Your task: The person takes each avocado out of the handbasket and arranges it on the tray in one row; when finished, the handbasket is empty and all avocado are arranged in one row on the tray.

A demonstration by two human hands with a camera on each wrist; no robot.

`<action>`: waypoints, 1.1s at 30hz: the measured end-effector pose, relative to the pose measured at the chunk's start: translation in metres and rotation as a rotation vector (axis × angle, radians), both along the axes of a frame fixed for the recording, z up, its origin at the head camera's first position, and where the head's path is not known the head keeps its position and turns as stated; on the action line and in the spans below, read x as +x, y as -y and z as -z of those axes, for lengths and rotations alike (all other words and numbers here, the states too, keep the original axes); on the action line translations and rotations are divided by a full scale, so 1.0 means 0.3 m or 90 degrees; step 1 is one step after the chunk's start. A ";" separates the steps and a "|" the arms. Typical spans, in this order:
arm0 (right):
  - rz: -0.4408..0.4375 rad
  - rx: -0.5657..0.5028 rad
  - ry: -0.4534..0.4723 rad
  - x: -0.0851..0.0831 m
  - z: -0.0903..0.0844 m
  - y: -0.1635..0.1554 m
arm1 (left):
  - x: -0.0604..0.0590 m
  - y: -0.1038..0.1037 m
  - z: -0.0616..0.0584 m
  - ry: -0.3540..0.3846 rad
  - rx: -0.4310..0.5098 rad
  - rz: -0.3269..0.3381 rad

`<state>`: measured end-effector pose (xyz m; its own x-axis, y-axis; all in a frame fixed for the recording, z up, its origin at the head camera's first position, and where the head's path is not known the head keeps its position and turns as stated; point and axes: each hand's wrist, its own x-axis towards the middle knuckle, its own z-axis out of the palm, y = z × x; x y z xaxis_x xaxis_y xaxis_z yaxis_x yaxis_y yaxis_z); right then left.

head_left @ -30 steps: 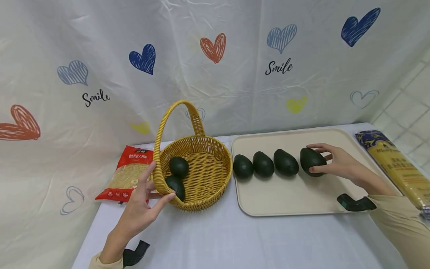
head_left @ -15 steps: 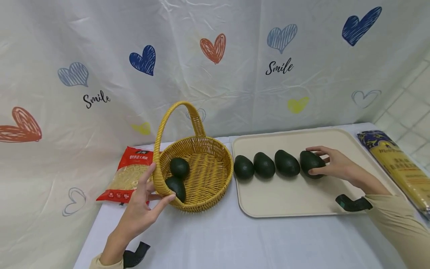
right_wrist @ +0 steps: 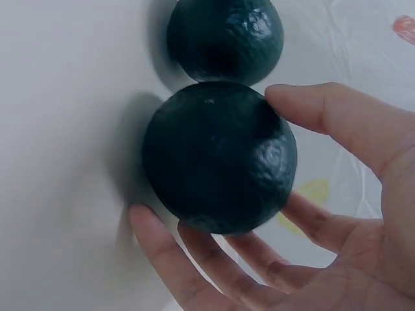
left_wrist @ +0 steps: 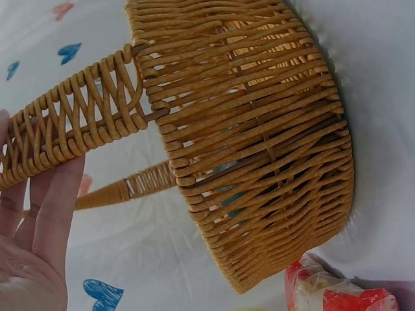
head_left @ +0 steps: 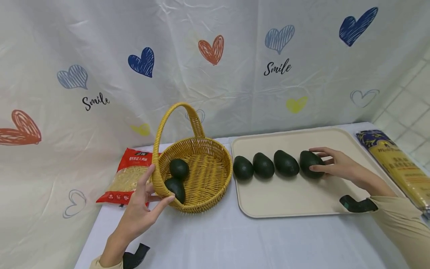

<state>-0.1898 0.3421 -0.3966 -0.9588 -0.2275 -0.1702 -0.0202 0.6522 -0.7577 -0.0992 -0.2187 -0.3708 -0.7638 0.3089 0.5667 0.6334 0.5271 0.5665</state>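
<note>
Leftmost, the white curtain carries scribbled hearts and one "Smile" in black script. Below it, a red bag lies on the white surface; it bears a black label and white Chinese characters, most too small to read surely, with a "10" among the small print along its lower edge. The left hand grips the foot of the handle of the yellow wicker basket, thumb on one side and fingers on the other. Two avocados lie inside, against the basket's left wall. Just right of the basket, three avocados stand in a row on the beige tray; a second "Smile" is printed on the curtain above them. Next comes the fourth avocado, over the tray near the row's end, clamped between the thumb and fingers of the right hand. The right wrist view shows a tiny pale mark on it, illegible. Far right, a yellow and dark blue bag has script beginning with "M" above blurred Chinese lines.
</note>
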 end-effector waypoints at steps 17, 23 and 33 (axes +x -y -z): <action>-0.005 -0.084 0.007 0.012 0.005 -0.016 | 0.000 0.004 0.004 -0.008 -0.005 -0.006; -0.010 -0.096 0.007 0.015 0.021 -0.013 | 0.001 0.003 0.008 0.010 0.001 -0.002; -0.021 -0.097 -0.006 0.012 0.011 -0.027 | 0.002 -0.001 0.002 0.011 -0.002 -0.006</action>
